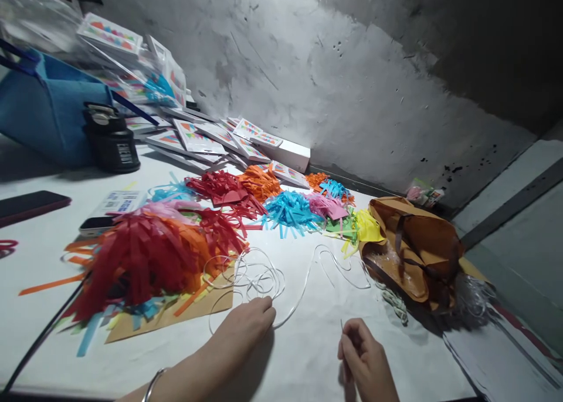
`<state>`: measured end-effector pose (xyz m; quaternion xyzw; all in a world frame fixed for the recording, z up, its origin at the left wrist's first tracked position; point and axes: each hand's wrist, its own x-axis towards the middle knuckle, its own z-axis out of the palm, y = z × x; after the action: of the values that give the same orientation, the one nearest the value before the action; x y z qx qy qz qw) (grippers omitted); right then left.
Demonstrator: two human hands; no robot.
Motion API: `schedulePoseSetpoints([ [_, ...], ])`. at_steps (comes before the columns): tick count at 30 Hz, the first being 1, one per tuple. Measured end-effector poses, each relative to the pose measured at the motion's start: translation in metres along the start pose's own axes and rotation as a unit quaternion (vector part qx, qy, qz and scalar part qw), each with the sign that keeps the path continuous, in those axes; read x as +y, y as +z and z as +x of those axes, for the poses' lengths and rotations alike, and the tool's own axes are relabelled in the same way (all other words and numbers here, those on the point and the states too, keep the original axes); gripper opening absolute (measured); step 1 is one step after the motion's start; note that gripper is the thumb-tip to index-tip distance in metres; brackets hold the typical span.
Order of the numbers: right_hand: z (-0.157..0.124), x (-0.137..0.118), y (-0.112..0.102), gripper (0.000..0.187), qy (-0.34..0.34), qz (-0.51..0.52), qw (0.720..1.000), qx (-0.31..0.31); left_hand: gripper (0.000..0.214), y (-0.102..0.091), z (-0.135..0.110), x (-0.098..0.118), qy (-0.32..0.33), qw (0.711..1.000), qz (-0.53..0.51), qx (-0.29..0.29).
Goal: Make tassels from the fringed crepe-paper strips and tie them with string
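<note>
My left hand (250, 323) lies low over the white table, its fingers closed on a thin white cord (299, 301). Loops of that cord are heaped just beyond the knuckles, and one length winds away to the right. To the right, my right hand (367, 361) pinches a thin, needle-like piece (341, 324) that sticks up between thumb and forefinger; its exact kind is too small to tell. Left of the cord, a big pile of red and orange paper tassels (153, 255) rests partly on a brown paper sheet (171, 320).
More tassel bunches, including a blue one (292, 209), line the table's back. Behind them lie printed packets (200, 138). A brown bag (413, 249) stands right. At left are a black bottle (112, 141), a blue bag (65, 108) and a phone (33, 207).
</note>
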<state>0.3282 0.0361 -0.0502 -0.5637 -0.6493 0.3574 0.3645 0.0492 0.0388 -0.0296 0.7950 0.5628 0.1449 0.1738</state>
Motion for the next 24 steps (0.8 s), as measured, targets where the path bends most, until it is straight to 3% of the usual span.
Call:
schedulePoseSetpoints([
  [2, -0.006, -0.003, 0.018, 0.039, 0.030, 0.101, 0.994, -0.001, 0.023, -0.006, -0.002, -0.002, 0.010, 1.000, -0.015, 0.010],
  [5, -0.005, -0.015, 0.035, 0.042, 0.025, 0.119, 0.992, -0.012, 0.020, -0.027, -0.009, 0.000, 0.018, 0.987, -0.145, 0.066],
  [8, 0.008, -0.041, 0.051, 0.037, -0.035, 0.120, 0.992, -0.031, 0.027, -0.051, -0.013, 0.007, 0.004, 0.922, -0.371, 0.115],
  [11, 0.025, -0.070, 0.074, 0.035, -0.080, 0.181, 0.975, -0.098, 0.029, -0.063, -0.011, 0.014, -0.005, 0.862, -0.494, 0.117],
  [14, 0.038, -0.088, 0.097, 0.043, -0.069, 0.230, 0.954, -0.180, 0.025, -0.071, -0.009, 0.014, 0.003, 0.843, -0.527, 0.109],
  [16, 0.045, -0.089, 0.103, 0.046, -0.067, 0.212, 0.953, -0.206, 0.023, -0.080, -0.009, 0.008, -0.003, 0.831, -0.534, 0.154],
  [18, 0.052, -0.081, 0.093, 0.042, -0.068, 0.164, 0.964, -0.198, 0.022, -0.093, -0.011, -0.003, -0.017, 0.808, -0.542, 0.230],
  [20, 0.063, -0.068, 0.067, 0.035, -0.063, 0.090, 0.980, -0.163, 0.023, -0.107, -0.015, -0.017, -0.028, 0.773, -0.557, 0.302],
  [22, 0.079, -0.054, 0.024, 0.026, -0.055, -0.014, 0.994, -0.094, 0.023, -0.118, -0.020, -0.032, -0.038, 0.733, -0.571, 0.368],
  [24, 0.097, -0.043, -0.028, 0.020, -0.040, -0.141, 0.989, 0.005, 0.025, -0.125, -0.025, -0.043, -0.043, 0.688, -0.584, 0.429],
])
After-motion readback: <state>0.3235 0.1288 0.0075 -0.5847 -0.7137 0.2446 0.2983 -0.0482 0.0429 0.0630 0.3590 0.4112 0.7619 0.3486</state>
